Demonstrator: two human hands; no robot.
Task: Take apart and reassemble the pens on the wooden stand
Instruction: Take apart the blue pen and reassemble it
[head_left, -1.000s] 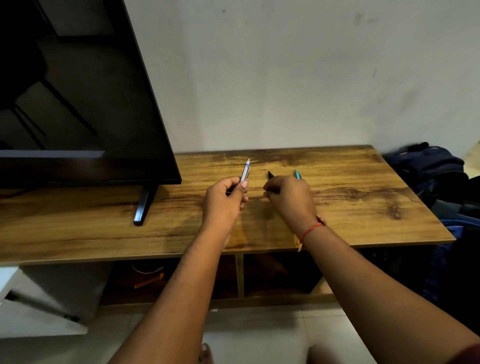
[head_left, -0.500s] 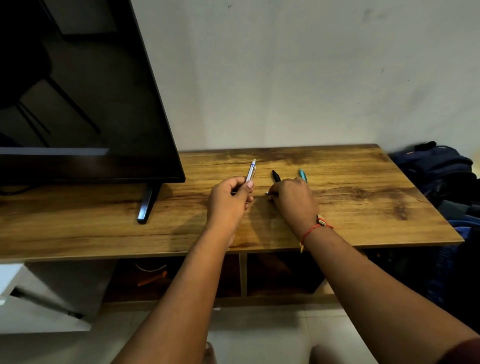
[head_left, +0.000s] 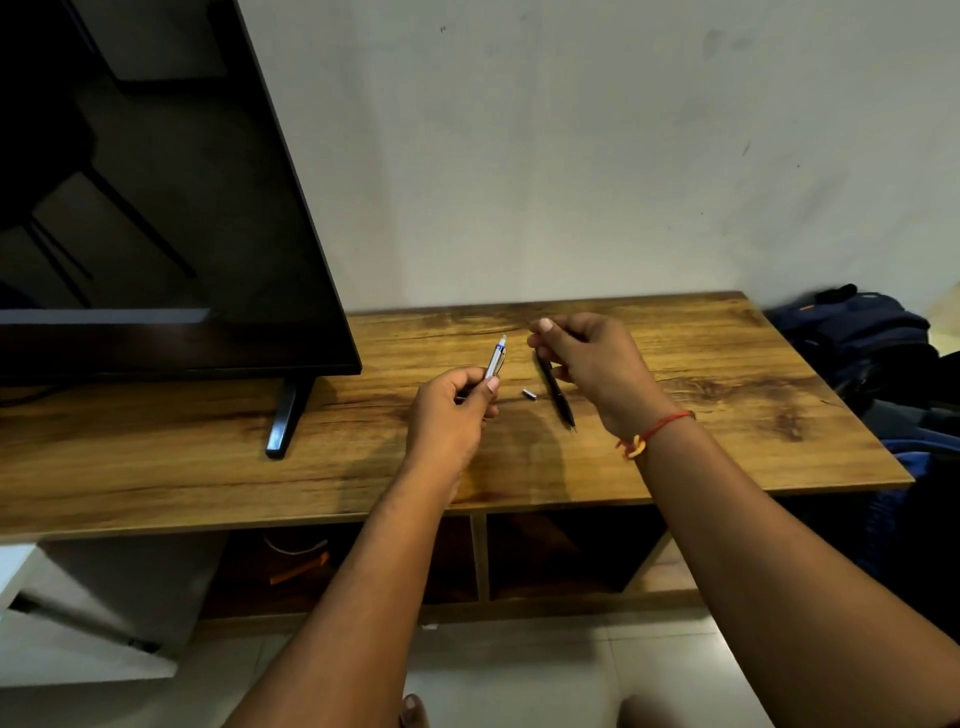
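Two pens (head_left: 496, 359) (head_left: 557, 391), one loose silver piece (head_left: 529, 393)

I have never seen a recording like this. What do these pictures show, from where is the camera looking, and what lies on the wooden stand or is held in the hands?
No machine is here: a person works with two bare hands. The camera sits on the person's head and looks forward and down, so both arms reach into view from below. The left hand grips a slim silver pen with a blue band. The right hand hovers over the brown wooden stand with curled fingers; whether it pinches something small, I cannot tell. On the stand lie a thin black pen and a tiny silver piece.
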